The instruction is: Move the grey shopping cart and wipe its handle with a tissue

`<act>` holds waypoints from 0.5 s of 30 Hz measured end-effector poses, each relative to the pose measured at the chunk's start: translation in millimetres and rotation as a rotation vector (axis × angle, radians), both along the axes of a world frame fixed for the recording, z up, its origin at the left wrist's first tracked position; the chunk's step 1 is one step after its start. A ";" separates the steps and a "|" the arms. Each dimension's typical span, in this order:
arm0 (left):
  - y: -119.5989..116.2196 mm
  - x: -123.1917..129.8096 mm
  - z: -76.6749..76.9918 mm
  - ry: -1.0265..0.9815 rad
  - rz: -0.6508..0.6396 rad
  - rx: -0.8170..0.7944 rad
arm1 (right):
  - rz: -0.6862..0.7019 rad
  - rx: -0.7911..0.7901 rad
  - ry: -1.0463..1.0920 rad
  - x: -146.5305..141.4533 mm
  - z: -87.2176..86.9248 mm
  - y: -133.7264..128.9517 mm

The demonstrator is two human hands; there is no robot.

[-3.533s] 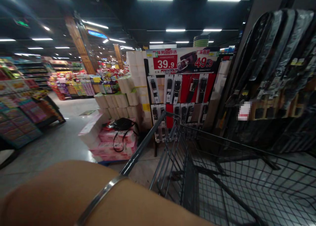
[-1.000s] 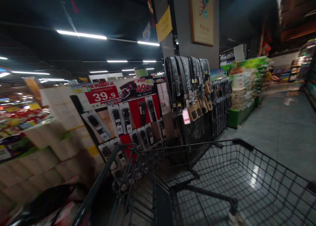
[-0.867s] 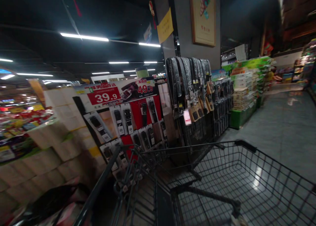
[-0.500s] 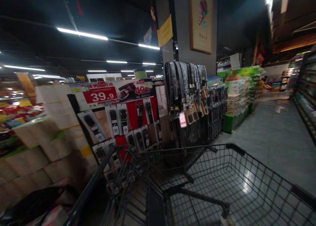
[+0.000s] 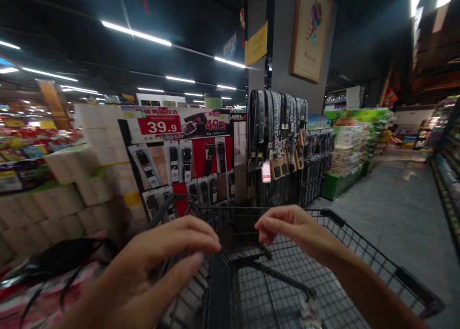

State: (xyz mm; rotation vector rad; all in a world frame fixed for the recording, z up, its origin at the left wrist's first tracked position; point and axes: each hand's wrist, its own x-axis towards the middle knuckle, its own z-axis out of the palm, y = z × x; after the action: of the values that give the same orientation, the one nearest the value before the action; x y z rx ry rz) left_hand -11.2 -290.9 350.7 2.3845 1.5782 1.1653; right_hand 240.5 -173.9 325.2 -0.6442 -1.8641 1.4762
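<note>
Left hand point(image 5: 154, 262) over cart's handle end, fingers together, thumb apart, nothing in grasp. Dark shopping cart point(image 5: 220, 290) below both hands, in front of belt rack point(image 5: 208, 152), handle end at left, basket reaching right toward aisle point(image 5: 398, 190); long axis across view. Open wire mesh, black corner caps, pale crumpled item point(image 5: 311, 312) near bottom edge. Right hand point(image 5: 287, 226) above basket, fingers curled; can't tell whether thumb meets them.

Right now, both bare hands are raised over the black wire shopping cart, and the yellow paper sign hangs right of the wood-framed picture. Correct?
Wrong side: the head view shows the yellow paper sign hanging left of the wood-framed picture. Bare left hand and bare right hand are raised over the black wire cart, as stated.
</note>
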 end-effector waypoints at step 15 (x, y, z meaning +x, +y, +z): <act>115.5 43.5 70.0 -0.808 -0.513 -0.378 | 0.206 0.110 0.252 -44.6 92.1 57.7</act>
State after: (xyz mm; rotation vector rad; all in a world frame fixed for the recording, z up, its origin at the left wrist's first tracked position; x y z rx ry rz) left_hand 32.3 -175.3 420.7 1.5964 0.7737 1.3034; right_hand 195.8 -116.2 417.3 -0.2071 -1.8389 1.4927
